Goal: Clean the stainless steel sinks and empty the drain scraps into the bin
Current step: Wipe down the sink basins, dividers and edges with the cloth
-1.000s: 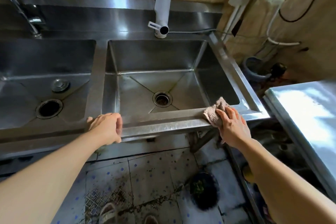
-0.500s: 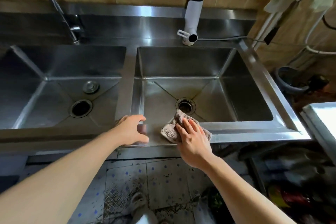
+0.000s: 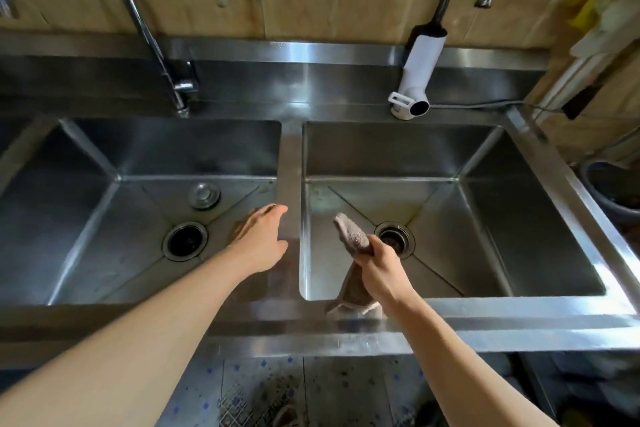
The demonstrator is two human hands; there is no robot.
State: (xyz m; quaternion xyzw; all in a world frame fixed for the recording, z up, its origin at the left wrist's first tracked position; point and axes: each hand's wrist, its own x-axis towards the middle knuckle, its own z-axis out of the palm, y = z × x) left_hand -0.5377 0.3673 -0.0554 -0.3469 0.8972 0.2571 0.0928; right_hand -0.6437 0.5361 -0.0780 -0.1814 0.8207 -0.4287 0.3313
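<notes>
1. The right hand [image 3: 375, 269] has lifted the cloth [image 3: 353, 237] off the front rim, where it was wiping half a second ago. Its grip is now clenched round the bunched cloth, above the right sink [image 3: 502, 218], near that sink's front-left corner.
2. One end of the cloth sticks up from the fist; the other hangs down towards the front rim [image 3: 519, 319].
3. The left hand [image 3: 263, 239] has slid from the front rim onto the divider [image 3: 290, 163] between the sinks. Its grip is released, fingers straight, holding nothing.
4. The left sink [image 3: 86, 218] has an open drain [image 3: 185, 241], with a loose stopper [image 3: 204, 195] lying just behind it.
5. The right drain [image 3: 394, 239] sits just beyond the fist; whether it holds scraps is too dark to tell.
6. Judgement: rim wiping looks finished, and the basin interior or the divider comes next. Emptying the drain scraps is not yet done.
</notes>
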